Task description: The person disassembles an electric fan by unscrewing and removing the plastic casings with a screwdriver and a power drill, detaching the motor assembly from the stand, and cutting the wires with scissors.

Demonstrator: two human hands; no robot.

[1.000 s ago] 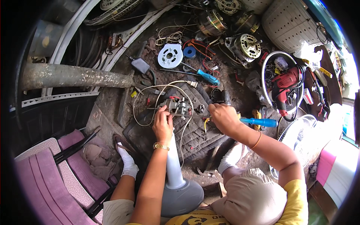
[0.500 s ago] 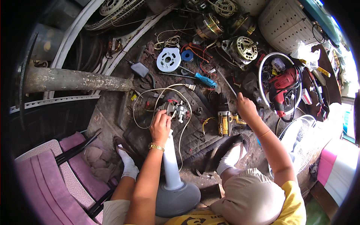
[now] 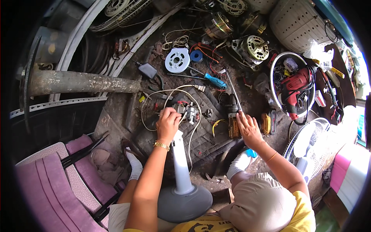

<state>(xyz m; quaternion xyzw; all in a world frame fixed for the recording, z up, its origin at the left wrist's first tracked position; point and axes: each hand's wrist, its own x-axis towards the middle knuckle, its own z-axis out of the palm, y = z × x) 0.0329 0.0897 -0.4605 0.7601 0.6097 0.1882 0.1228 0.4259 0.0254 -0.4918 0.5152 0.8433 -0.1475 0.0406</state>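
My left hand [image 3: 168, 123] curls its fingers over the near side of a small metal fan motor [image 3: 190, 114], at the top of a white stand post [image 3: 180, 164] with a round grey base [image 3: 184, 203]. The fingers hide part of the motor. My right hand [image 3: 250, 129] lies over a long screwdriver, its fingers fairly straight along the steel shaft [image 3: 234, 88]. A blue handle end [image 3: 251, 153] shows below the palm. Under that hand sits a yellow and black cordless drill [image 3: 233, 127], partly covered. A pale cord [image 3: 196, 101] loops around the motor.
Beyond lie another blue screwdriver [image 3: 215, 81], a white slotted disc [image 3: 177, 60] and several bare motors [image 3: 254, 49]. At right, a white ring-rimmed container [image 3: 272, 83] holds a red power tool [image 3: 296, 87]; a fan cage [image 3: 309, 141] stands nearer. A hammer [image 3: 214, 178] lies by my foot.
My right hand has come nearer and down over the drill with the screwdriver, its fingers straightening from a fist. The left hand stays on the motor. The whole view has shifted slightly.
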